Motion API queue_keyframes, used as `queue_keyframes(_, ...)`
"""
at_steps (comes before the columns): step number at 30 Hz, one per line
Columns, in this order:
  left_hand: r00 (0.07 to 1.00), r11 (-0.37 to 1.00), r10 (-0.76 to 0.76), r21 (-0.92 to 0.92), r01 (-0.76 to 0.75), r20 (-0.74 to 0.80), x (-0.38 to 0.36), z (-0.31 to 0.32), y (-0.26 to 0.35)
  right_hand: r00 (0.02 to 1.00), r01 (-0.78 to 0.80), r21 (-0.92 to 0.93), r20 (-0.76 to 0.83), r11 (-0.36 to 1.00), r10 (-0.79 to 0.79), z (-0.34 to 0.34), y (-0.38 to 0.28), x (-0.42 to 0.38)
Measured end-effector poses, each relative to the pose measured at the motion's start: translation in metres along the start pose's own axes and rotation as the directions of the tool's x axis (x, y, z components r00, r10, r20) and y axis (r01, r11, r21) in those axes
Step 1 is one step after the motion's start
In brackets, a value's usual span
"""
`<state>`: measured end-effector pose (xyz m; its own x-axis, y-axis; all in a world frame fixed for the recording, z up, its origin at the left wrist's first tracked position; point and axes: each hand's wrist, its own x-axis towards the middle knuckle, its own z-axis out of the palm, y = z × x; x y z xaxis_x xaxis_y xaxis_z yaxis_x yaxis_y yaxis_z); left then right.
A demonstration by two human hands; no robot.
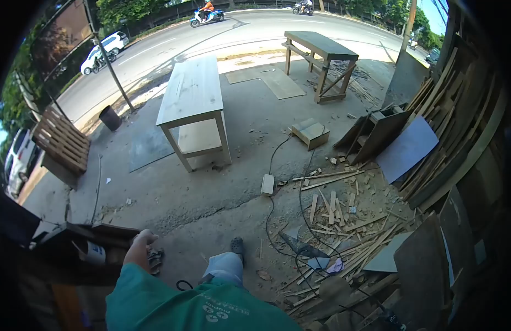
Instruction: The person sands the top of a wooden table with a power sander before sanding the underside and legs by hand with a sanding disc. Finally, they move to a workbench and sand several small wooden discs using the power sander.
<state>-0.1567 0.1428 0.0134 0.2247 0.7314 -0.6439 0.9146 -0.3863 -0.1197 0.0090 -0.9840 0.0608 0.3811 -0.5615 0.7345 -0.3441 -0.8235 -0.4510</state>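
My left hand (145, 236) is at the lower left, beside the edge of a dark wooden shelf or bench (114, 230). Its fingers look bent, but what they hold, if anything, is too small to make out. Just below it is a crumpled grey cloth or glove (155, 258). A white container (95, 252) stands on the dark shelf, left of the hand. My right hand is out of view.
A pale wooden table (192, 91) stands ahead, a dark workbench (324, 45) farther right. Cables (272, 220) cross the floor near a wooden box (310, 134). Wood scraps (335, 212) litter the right side, beside stacked boards (454, 121). Vehicles pass on the road (255, 25).
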Motion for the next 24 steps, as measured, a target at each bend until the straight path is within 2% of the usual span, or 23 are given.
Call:
queue_keyframes(1, 0.997, 0.999, -0.018, 0.047, 0.014, 0.074, -0.002, 0.005, 0.002, 0.999, -0.002, 0.108, 0.043, 0.994, -0.003, 0.024, -0.037, -0.008)
queue_keyframes(2, 0.986, 0.998, 0.038, 0.043, -0.046, 0.164, 0.033, 0.029, -0.011, 0.996, -0.012, 0.213, 0.094, 0.977, -0.008, 0.051, -0.077, -0.015)
queue_keyframes(4, 0.960, 0.997, 0.075, 0.002, -0.079, 0.270, 0.062, 0.027, -0.002, 0.973, -0.067, 0.410, 0.228, 0.910, -0.031, 0.107, -0.158, -0.043)
queue_keyframes(5, 0.953, 0.999, 0.049, -0.031, -0.042, 0.300, 0.049, 0.009, 0.027, 0.950, -0.104, 0.502, 0.307, 0.858, -0.064, 0.136, -0.201, -0.056)
queue_keyframes(6, 0.971, 0.990, 0.139, -0.017, -0.138, 0.196, 0.076, 0.011, 0.032, 0.917, -0.158, 0.582, 0.386, 0.798, -0.100, 0.168, -0.248, -0.074)
queue_keyframes(7, 0.950, 0.951, 0.302, -0.094, -0.294, 0.079, 0.131, 0.033, 0.024, 0.866, -0.234, 0.647, 0.477, 0.726, -0.146, 0.208, -0.289, -0.090)
queue_keyframes(8, 0.941, 0.934, 0.328, -0.180, -0.310, 0.085, 0.150, 0.021, 0.034, 0.810, -0.307, 0.632, 0.566, 0.712, -0.154, 0.231, -0.358, -0.123)
queue_keyframes(9, 0.938, 0.929, 0.312, -0.256, -0.268, 0.150, 0.146, -0.017, 0.053, 0.731, -0.378, 0.605, 0.660, 0.701, -0.175, 0.245, -0.441, -0.156)
queue_keyframes(11, 0.932, 0.918, 0.362, -0.189, -0.349, 0.038, 0.191, -0.049, 0.076, 0.540, -0.523, 0.543, 0.807, 0.657, -0.237, 0.269, -0.580, -0.215)
queue_keyframes(12, 0.915, 0.884, 0.403, -0.246, -0.398, -0.034, 0.187, -0.088, 0.091, 0.433, -0.585, 0.494, 0.861, 0.643, -0.267, 0.277, -0.637, -0.241)
queue_keyframes(14, 0.902, 0.862, 0.428, -0.276, -0.426, -0.057, 0.208, -0.159, 0.123, 0.223, -0.683, 0.376, 0.924, 0.626, -0.312, 0.291, -0.734, -0.281)
queue_keyframes(18, 0.849, 0.748, 0.450, -0.402, -0.528, -0.278, 0.230, -0.279, 0.193, -0.135, -0.800, 0.101, 0.930, 0.591, -0.341, 0.335, -0.870, -0.324)
queue_keyframes(21, 0.818, 0.705, 0.492, -0.415, -0.575, -0.297, 0.250, -0.338, 0.248, -0.344, -0.854, -0.135, 0.871, 0.503, -0.351, 0.396, -0.940, -0.339)
queue_keyframes(23, 0.800, 0.704, 0.536, -0.379, -0.600, -0.271, 0.269, -0.370, 0.285, -0.419, -0.850, -0.203, 0.820, 0.486, -0.390, 0.435, -0.996, -0.357)
queue_keyframes(24, 0.799, 0.719, 0.553, -0.351, -0.600, -0.234, 0.276, -0.390, 0.305, -0.388, -0.836, -0.116, 0.816, 0.536, -0.428, 0.433, -1.037, -0.372)
